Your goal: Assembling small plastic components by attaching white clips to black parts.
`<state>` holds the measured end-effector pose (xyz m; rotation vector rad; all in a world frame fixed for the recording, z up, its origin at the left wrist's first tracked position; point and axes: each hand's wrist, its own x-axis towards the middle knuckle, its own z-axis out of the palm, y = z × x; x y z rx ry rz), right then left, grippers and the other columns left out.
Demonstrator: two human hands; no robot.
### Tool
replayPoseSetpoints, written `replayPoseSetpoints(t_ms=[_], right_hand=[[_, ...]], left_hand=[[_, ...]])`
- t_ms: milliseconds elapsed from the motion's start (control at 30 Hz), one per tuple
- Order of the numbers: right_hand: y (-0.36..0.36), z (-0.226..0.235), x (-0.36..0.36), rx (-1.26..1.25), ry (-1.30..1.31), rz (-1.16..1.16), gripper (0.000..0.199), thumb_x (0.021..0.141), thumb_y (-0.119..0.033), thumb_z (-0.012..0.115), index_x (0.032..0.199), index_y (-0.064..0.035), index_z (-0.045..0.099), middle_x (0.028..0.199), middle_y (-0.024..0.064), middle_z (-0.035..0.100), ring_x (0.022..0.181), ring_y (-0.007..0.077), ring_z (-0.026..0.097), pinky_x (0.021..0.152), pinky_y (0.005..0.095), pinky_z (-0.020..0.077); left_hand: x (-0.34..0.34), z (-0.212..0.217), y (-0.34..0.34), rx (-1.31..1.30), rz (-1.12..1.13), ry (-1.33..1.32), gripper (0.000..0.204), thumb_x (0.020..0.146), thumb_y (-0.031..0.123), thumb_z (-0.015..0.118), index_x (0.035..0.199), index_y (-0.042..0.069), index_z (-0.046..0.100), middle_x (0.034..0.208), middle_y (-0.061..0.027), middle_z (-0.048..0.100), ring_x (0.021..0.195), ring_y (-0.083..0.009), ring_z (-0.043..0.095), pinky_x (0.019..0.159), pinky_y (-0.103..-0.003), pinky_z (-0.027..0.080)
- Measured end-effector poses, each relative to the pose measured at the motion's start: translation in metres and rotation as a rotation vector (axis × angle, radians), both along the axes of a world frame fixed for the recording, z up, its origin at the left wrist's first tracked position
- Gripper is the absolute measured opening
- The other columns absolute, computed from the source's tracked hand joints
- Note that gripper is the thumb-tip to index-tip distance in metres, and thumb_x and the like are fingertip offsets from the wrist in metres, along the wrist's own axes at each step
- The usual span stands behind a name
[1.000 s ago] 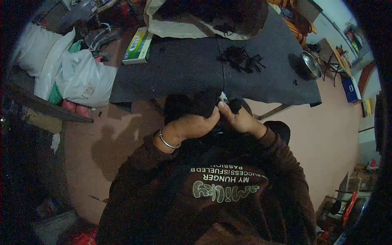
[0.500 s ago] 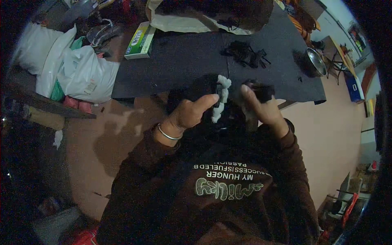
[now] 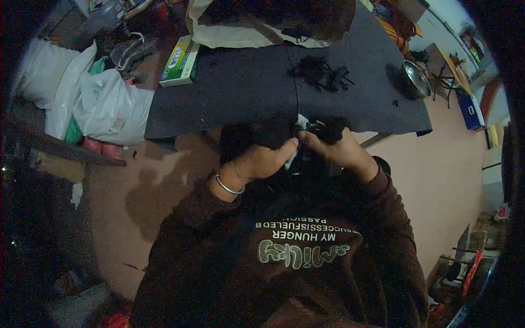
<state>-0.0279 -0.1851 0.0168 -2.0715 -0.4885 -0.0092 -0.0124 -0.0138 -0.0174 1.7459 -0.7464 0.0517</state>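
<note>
My left hand (image 3: 262,159) is closed around a dark piece (image 3: 246,136), its thumb pressed along the right side. My right hand (image 3: 345,150) is clenched on a dark bundle (image 3: 331,129), and its thumb comes over to meet the left one, the tips touching or nearly so. Between my hands runs a white fluffy strip (image 3: 302,121), showing at the far end just past my thumbs and again on the near side below them. It is too dark to tell where the dark piece ends and my clothes begin. All of this is just off the near edge of the bench (image 3: 240,93), in front of my chest. I have a silvery bangle (image 3: 228,186) on my left wrist and long brown sleeves.

On the bench's dark grey cover, a tangle of black strips (image 3: 322,74) lies beyond my right hand, with a small dark scrap (image 3: 396,103) farther right. A green and white box (image 3: 180,64) sits at the far left, and pale brown paper (image 3: 235,36) with something dark on it spreads along the far side. A shiny metal bowl (image 3: 418,79) leans at the right. To the left of the bench are stuffed white plastic bags (image 3: 115,109).
</note>
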Motion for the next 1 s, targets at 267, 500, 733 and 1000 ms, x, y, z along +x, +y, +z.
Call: replayPoseSetpoints(t_ms=[267,500,733,1000], right_hand=[[-0.079,-0.055,0.064,-0.837,-0.121,-0.341,0.028,0.081,-0.026,0.047,0.093,-0.0015,0.055,0.081,0.0136,0.059,0.073,0.0252,0.058,0.063,0.0321,0.0448],[-0.047,-0.028,0.042,-0.615,-0.121,-0.383,0.024,0.079,-0.021,0.048,0.094,-0.0035,0.055,0.091,0.0151,0.056,0.078,0.0286,0.056,0.066,0.0335,0.0443],[-0.051,-0.043,0.041,-0.474,-0.601,-0.413,0.021,0.079,-0.018,0.048,0.087,-0.001,0.056,0.08,0.0159,0.058,0.07,0.0297,0.057,0.061,0.0341,0.0445],[-0.047,-0.027,0.047,0.045,-0.23,-0.639,0.021,0.079,-0.02,0.052,0.081,0.0012,0.055,0.07,0.0108,0.056,0.057,0.0217,0.053,0.055,0.0262,0.0413]], left_hand=[[0.001,-0.015,-0.011,0.592,-0.163,0.2,0.043,0.081,0.035,0.04,0.11,0.003,0.047,0.112,-0.0212,0.045,0.103,-0.0343,0.042,0.092,-0.035,0.028],[0.003,-0.005,-0.002,0.294,0.037,0.02,0.029,0.078,0.023,0.049,0.1,0.003,0.052,0.102,-0.0172,0.051,0.095,-0.0323,0.047,0.084,-0.036,0.036],[0.011,-0.008,-0.012,0.188,0.052,-0.109,0.025,0.076,0.015,0.051,0.096,0.002,0.052,0.098,-0.0169,0.051,0.092,-0.0306,0.048,0.081,-0.036,0.038],[0.009,-0.013,-0.016,0.288,0.053,-0.432,0.026,0.075,0.015,0.052,0.096,0.001,0.052,0.094,-0.0179,0.053,0.088,-0.0289,0.051,0.078,-0.034,0.04]])
